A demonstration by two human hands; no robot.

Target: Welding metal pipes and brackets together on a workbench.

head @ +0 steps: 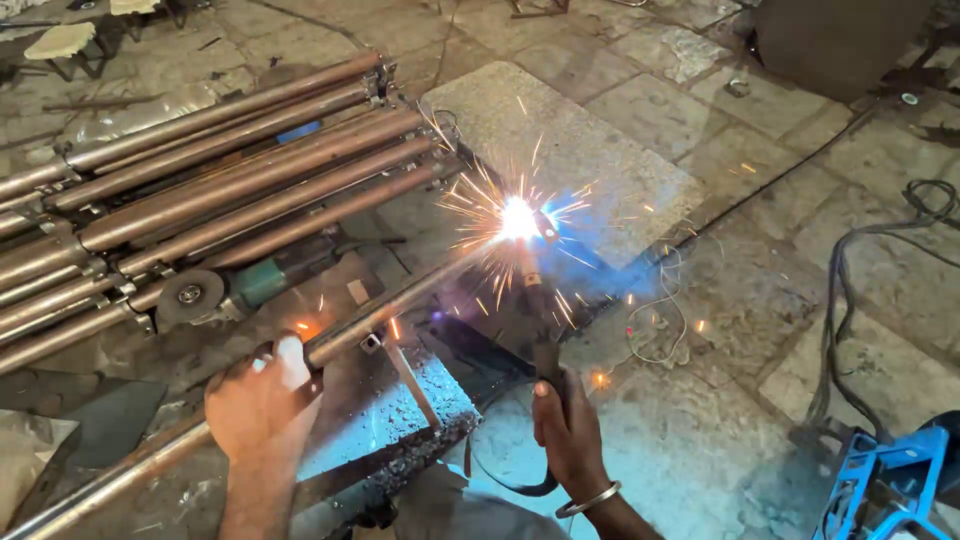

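Two bare hands work a weld on a stone-paved workshop floor (760, 300), beside a stack of rust-brown metal pipes (230, 170) lying well to the left. A long steel pipe (400, 305) runs diagonally from the lower left corner up to the bright arc (518, 217), resting across a dark, spatter-flecked metal work stand (400, 420). The left hand (262, 400) has its fingers curled tight around this pipe, close behind the stand. The right hand (568, 430), a metal bangle (588, 500) at its wrist, has its fingers wrapped closed around the handle of the electrode holder (545, 355), whose rod reaches up to the pipe's far end. Sparks (480, 215) scatter in every direction, some landing near the hands; with no gloves, burns to skin look likely. An angle grinder (225, 290) lies just beside the pipe, and loose cables (860, 300) trail across the floor at right, so a snagged foot or hot spatter on the insulation could cause trouble.
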